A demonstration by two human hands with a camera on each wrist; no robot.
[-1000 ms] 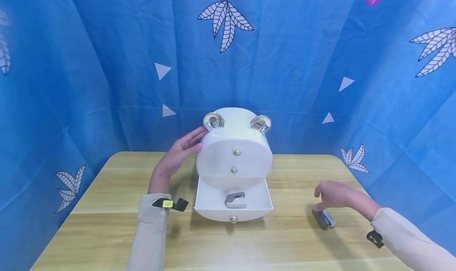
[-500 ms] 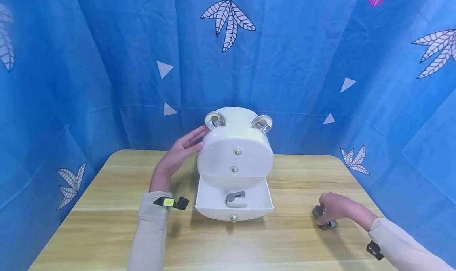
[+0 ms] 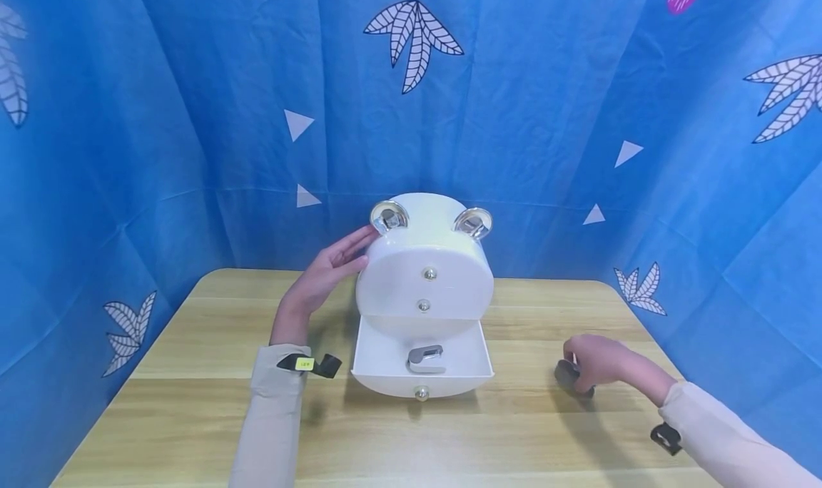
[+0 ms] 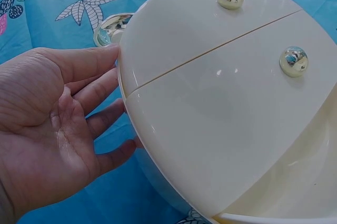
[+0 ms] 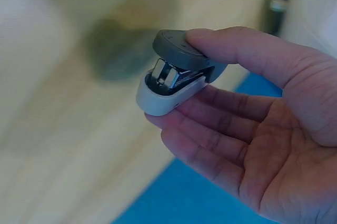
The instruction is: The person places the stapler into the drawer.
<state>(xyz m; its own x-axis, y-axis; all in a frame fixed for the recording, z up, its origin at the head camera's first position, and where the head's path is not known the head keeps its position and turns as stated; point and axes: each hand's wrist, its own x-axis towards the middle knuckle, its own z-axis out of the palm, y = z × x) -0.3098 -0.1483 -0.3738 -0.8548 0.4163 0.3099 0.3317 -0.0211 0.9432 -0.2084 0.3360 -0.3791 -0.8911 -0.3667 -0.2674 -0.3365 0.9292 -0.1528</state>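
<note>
A white rounded desktop drawer box (image 3: 401, 277) with two shiny ear-like pieces stands on the table, its bottom drawer (image 3: 385, 352) pulled out. My left hand (image 3: 324, 274) rests against the box's left side, thumb at the front edge and fingers extended along the side, as the left wrist view shows. Over the right part of the table, my right hand (image 3: 600, 363) pinches a small stapler (image 5: 181, 58), grey on top and whitish below, between thumb and fingers. Its shadow falls apart from it on the wood. Inside the drawer lies another small grey stapler (image 3: 426, 359).
The light wooden table (image 3: 514, 431) carries the box near its back edge. Blue patterned cloth (image 3: 539, 117) hangs behind and on both sides. Round shiny knobs (image 3: 422, 393) stick out from the drawer fronts.
My right hand has come down over the stapler, gripped it and raised it slightly from the table. My left hand stays against the box; the drawer has not moved.
</note>
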